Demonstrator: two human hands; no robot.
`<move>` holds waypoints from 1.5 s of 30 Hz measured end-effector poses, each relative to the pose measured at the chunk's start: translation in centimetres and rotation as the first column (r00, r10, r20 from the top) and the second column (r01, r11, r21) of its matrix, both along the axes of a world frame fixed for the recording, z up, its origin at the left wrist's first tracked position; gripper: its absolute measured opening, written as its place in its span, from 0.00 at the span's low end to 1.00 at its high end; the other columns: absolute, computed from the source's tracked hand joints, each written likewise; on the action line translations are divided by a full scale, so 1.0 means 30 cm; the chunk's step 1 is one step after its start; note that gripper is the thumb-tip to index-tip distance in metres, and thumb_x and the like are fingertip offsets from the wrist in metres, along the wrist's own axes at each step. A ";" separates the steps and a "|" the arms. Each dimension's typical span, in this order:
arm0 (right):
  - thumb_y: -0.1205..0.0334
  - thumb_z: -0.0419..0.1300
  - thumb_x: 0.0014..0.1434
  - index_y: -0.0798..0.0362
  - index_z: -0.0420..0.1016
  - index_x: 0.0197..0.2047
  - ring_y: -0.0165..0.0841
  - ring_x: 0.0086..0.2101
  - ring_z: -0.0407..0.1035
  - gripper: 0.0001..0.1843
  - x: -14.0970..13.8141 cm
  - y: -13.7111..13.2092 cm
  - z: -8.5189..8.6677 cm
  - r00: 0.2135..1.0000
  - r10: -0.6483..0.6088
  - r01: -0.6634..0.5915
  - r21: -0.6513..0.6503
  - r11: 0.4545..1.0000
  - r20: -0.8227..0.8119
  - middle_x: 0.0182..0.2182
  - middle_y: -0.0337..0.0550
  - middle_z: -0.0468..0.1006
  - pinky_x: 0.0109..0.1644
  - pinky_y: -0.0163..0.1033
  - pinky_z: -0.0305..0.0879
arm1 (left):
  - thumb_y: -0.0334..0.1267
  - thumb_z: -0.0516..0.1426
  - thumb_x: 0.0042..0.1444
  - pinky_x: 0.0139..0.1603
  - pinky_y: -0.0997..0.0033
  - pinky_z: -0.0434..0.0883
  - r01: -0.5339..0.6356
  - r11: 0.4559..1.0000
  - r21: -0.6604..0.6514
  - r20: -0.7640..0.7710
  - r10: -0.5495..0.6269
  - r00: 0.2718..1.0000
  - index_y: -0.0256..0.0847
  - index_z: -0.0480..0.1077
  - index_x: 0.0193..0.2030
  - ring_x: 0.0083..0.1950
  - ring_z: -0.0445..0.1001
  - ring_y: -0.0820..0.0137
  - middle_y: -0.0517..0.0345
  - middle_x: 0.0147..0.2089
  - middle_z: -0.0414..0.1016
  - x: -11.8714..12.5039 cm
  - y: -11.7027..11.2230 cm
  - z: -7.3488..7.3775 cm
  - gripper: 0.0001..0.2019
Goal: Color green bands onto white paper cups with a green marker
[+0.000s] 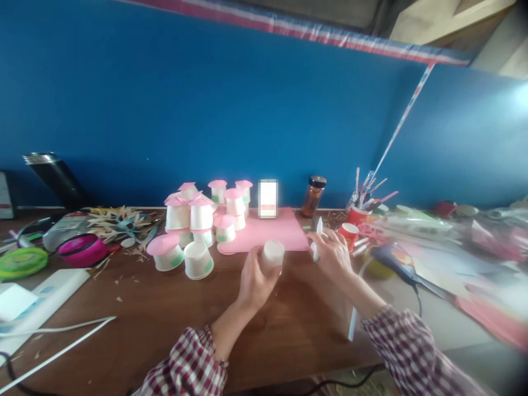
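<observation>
My left hand is closed around a small white paper cup above the front of the brown table. To its right, my right hand grips a slim white tube with a pointed tip, held nearly upright; its exact kind is unclear. Left of my hands, a white paper cup with a green patch stands on the table without a pink top. Beside it is a cup with a round pink top. Several more pink-topped cups are grouped and partly stacked behind. Pink sheets lie beyond my hands.
A dark-lidded brown jar and a red cup of sticks stand near the blue wall. A smaller red cup is beside my right hand. A glue gun lies right; a white power strip lies left.
</observation>
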State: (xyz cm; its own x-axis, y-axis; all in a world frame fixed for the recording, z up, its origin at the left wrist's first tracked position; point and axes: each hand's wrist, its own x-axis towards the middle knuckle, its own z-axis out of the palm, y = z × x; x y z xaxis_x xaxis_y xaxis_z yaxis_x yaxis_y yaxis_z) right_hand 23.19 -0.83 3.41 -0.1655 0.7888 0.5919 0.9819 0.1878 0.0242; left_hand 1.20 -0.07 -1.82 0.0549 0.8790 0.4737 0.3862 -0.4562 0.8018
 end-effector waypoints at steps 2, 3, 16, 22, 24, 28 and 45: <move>0.68 0.55 0.59 0.47 0.73 0.44 0.44 0.52 0.63 0.12 0.049 0.014 -0.015 0.996 -0.010 0.016 -0.061 0.998 0.092 0.37 0.46 0.79 0.55 0.50 0.56 | 0.45 0.60 0.49 0.48 0.57 0.68 0.001 1.000 -0.014 0.038 0.000 0.999 0.39 0.60 0.52 0.48 0.71 0.59 0.47 0.47 0.70 0.002 0.003 0.001 0.25; 0.69 0.54 0.59 0.47 0.73 0.44 0.43 0.54 0.62 0.12 0.068 0.018 -0.022 0.993 0.001 0.008 -0.073 0.997 0.120 0.38 0.46 0.79 0.56 0.49 0.56 | 0.45 0.60 0.49 0.48 0.57 0.68 -0.002 1.000 -0.030 0.053 0.004 0.999 0.39 0.60 0.51 0.47 0.71 0.59 0.47 0.47 0.70 0.002 0.003 0.002 0.24; 0.71 0.52 0.59 0.48 0.72 0.51 0.45 0.57 0.59 0.18 0.136 0.039 -0.043 0.991 0.021 -0.014 -0.054 0.998 0.135 0.44 0.49 0.78 0.57 0.50 0.59 | 0.45 0.60 0.48 0.47 0.58 0.69 0.064 0.982 -0.178 0.172 -0.033 0.985 0.38 0.62 0.52 0.49 0.70 0.58 0.47 0.48 0.70 -0.007 -0.004 0.029 0.25; 0.64 0.51 0.61 0.49 0.69 0.51 0.41 0.48 0.70 0.15 -0.034 0.006 -0.003 0.934 0.108 -0.123 -0.022 0.992 -0.342 0.43 0.48 0.78 0.49 0.46 0.68 | 0.44 0.59 0.51 0.52 0.60 0.68 0.207 0.951 -0.230 0.312 -0.130 0.941 0.40 0.64 0.56 0.55 0.67 0.60 0.46 0.55 0.66 -0.011 0.002 0.024 0.25; 0.62 0.51 0.62 0.50 0.67 0.49 0.39 0.45 0.72 0.13 -0.118 0.010 0.000 0.801 0.183 -0.199 0.035 0.979 -0.570 0.45 0.48 0.77 0.46 0.44 0.70 | 0.46 0.58 0.53 0.52 0.62 0.68 0.311 0.920 -0.238 0.422 -0.191 0.886 0.40 0.64 0.57 0.56 0.67 0.60 0.46 0.56 0.66 -0.010 0.006 0.015 0.26; 0.53 0.50 0.65 0.50 0.65 0.47 0.38 0.44 0.74 0.12 -0.237 0.038 -0.031 0.509 0.239 -0.291 0.097 0.952 -0.827 0.43 0.48 0.79 0.47 0.44 0.70 | 0.48 0.59 0.52 0.44 0.65 0.70 0.468 0.840 -0.273 0.601 -0.231 0.765 0.40 0.61 0.57 0.49 0.71 0.63 0.49 0.50 0.71 -0.005 0.013 -0.001 0.27; 0.57 0.56 0.61 0.49 0.66 0.49 0.37 0.44 0.73 0.13 -0.302 -0.015 -0.061 0.433 0.263 -0.354 0.105 0.929 -0.862 0.47 0.47 0.75 0.47 0.42 0.70 | 0.50 0.62 0.48 0.31 0.76 0.66 0.462 0.804 -0.374 0.795 0.021 0.607 0.42 0.68 0.46 0.37 0.72 0.71 0.55 0.41 0.72 -0.022 0.044 0.033 0.22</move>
State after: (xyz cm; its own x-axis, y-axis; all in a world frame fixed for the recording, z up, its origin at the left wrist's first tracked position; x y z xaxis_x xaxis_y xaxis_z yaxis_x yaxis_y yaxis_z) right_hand 14.12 -1.27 1.59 0.1396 0.8432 0.5191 0.3790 0.4388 -0.8147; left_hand 0.54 1.25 -0.84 0.1329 0.9894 -0.0582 -0.4953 0.1171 0.8608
